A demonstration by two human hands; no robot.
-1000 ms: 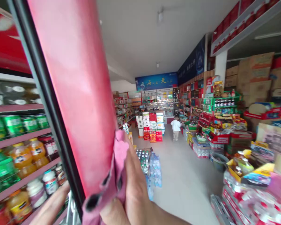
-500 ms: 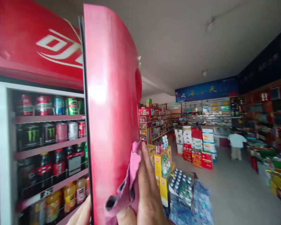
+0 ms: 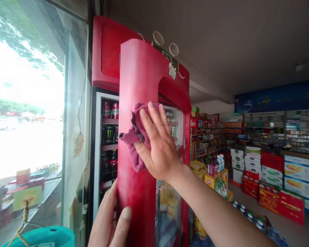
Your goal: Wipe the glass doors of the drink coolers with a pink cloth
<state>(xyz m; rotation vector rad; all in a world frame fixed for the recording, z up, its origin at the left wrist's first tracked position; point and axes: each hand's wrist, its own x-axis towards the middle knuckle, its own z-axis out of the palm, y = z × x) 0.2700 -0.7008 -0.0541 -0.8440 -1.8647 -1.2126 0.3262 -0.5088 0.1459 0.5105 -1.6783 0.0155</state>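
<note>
Your right hand (image 3: pixel 158 144), fingers spread, presses the purple cloth (image 3: pixel 139 137) to the red door (image 3: pixel 136 192); your left, half-curled at its near left edge, is partly cut off

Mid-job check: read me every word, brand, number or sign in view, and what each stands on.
"天": gold, on the wide blue wall sign; its other characters are too blurred.
No legible letters, but a green claw logo, likely Monster: black drink can.
Too small or blurred: red drink cans, glossy red cardboard cartons, torn white sticker on the curved red fridge door.
</note>
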